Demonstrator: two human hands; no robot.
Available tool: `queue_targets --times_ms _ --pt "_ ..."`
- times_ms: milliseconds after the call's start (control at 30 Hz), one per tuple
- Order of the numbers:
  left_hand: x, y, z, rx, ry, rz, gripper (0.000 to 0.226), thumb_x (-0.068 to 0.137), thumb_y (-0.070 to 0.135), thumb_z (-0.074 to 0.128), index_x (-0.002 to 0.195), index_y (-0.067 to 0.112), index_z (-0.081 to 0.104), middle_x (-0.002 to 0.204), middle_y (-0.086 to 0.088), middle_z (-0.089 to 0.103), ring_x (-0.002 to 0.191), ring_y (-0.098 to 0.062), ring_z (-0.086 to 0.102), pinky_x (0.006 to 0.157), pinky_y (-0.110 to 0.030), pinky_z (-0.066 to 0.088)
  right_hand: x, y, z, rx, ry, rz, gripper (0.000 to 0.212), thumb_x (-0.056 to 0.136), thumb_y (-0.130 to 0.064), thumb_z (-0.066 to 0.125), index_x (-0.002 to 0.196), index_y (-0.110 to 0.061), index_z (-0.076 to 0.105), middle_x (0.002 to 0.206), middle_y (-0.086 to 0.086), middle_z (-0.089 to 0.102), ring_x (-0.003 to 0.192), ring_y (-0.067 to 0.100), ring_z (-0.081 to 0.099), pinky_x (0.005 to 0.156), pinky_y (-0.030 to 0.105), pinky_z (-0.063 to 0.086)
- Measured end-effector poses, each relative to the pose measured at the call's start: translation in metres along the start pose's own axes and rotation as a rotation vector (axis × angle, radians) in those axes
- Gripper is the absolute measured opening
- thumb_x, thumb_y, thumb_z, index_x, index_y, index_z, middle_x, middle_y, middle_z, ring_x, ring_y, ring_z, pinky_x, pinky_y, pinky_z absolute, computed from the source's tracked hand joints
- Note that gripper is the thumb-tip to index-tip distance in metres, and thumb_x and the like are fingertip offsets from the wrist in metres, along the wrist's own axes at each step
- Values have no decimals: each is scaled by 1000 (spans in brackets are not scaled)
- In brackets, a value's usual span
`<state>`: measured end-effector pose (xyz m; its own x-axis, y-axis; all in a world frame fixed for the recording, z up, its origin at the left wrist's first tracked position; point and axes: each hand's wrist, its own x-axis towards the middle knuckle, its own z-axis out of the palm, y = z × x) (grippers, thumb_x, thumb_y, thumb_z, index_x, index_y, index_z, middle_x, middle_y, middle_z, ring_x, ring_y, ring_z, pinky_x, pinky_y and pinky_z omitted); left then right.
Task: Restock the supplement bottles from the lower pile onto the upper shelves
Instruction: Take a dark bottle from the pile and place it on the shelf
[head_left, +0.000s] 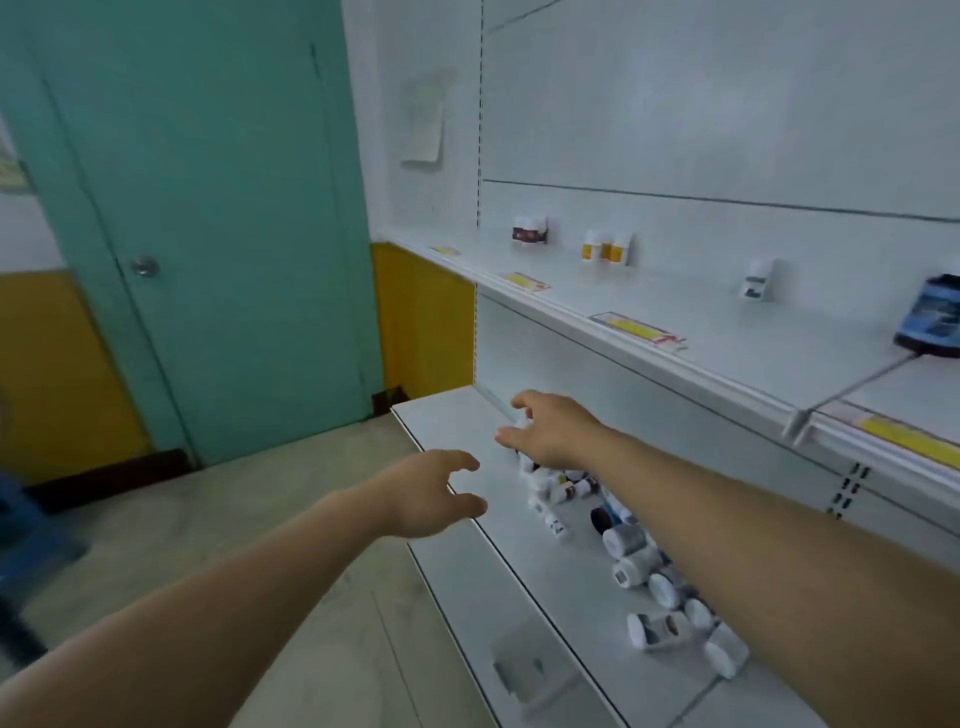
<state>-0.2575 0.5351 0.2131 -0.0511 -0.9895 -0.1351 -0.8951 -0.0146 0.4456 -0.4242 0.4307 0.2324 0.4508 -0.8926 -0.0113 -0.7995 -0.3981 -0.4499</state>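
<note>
We stand before a white shelving unit. The upper shelf (675, 306) runs from the far left to the near right and carries only a few standing bottles: a dark-labelled pair (530, 232), a yellow-labelled group (608, 248), one single white bottle (756, 280) and a bigger blue container (932, 322) at the right edge. Below it, the lower shelf (493, 561) holds the pile of supplement bottles (639, 566). The pile stretches in a line from far to near along the back of this shelf, and most bottles lie on their sides.

Our right hand (545, 434) is over the far end of this pile. Its fingers curl downward around something small and white, probably a bottle cap, but the blur does not let us tell if it really grips. Our left hand (436, 491) hovers at the front edge of the lower shelf, to the left of the pile, with relaxed spread fingers and holding nothing.

So the right hand is the nearer one. From it, the upper shelf lies above and to the right.
</note>
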Motion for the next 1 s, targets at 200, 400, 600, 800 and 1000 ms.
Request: queue_targets --times_ms 200,400,600,800,1000 --pt "105 -51 12 57 -158 -1 63 86 51 56 141 27 37 149 2 35 132 -18 38 106 -30 32 86 64 36 50 -58 203 64 84 -51 57 140 -25 40 135 3 52 111 23 53 82 27 40" --pt "213 -101 11 115 -304 81 63 88 53 53 143 28 34 150 2 31 132 -19 38 108 -34 33 145 98 62 87 -32 392 35 83 -58 55 99 -28 46 97 -3 57 82 15 51 55 22 33" --pt "316 -158 11 169 -411 246 63 89 51 53 143 26 34 152 -1 28 136 -20 31 109 -32 29 199 99 100 138 75 579 32 86 -47 58 79 -22 41 79 -5 48 77 18 49 55 24 33" --pt "393 -199 11 192 -518 333 67 88 48 57 145 21 32 153 -3 27 134 -22 35 110 -35 30 234 92 140 205 92 705 18 87 -41 57 94 -25 53 84 -7 61 72 11 55 55 21 36" --pt "473 -213 37 235 -509 335 71 89 47 57 147 19 26 154 -6 23 138 -23 29 112 -33 26 281 118 168 214 104 788 35 88 -35 61 114 -12 53 105 8 63 88 19 59 71 28 46"
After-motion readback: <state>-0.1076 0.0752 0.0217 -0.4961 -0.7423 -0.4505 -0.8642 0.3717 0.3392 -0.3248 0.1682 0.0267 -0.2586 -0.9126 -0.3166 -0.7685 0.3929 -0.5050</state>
